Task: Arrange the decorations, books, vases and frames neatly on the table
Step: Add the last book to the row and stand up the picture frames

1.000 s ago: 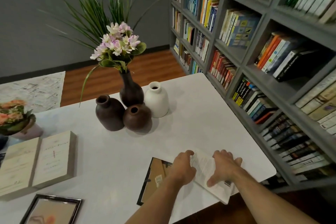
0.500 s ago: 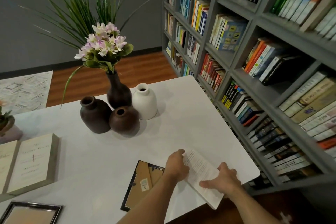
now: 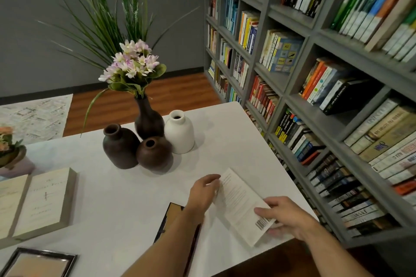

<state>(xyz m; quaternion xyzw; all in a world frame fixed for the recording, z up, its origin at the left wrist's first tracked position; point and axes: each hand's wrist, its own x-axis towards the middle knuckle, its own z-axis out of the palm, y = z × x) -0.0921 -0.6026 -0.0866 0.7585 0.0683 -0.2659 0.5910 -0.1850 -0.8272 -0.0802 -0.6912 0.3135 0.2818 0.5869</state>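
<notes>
A white book (image 3: 242,203) with a barcode lies back-up near the front right corner of the white table (image 3: 227,139). My right hand (image 3: 283,216) grips its near end at the barcode. My left hand (image 3: 202,191) rests on its left edge, fingers curled over it. Under my left forearm lies a dark picture frame (image 3: 173,211), mostly hidden. Two brown vases (image 3: 120,146), (image 3: 154,154), a tall dark vase with pink flowers (image 3: 148,117) and a white vase (image 3: 179,132) stand clustered mid-table.
Two pale box-like books (image 3: 42,202) lie at the left. A silver frame (image 3: 38,263) sits at the front left corner, and a potted orange flower (image 3: 11,153) at the far left. A full grey bookshelf (image 3: 326,96) runs along the table's right side.
The book has turned and slid so its barcode end points toward me. My right hand moved from its top down to the near end; my left hand stayed on its left edge.
</notes>
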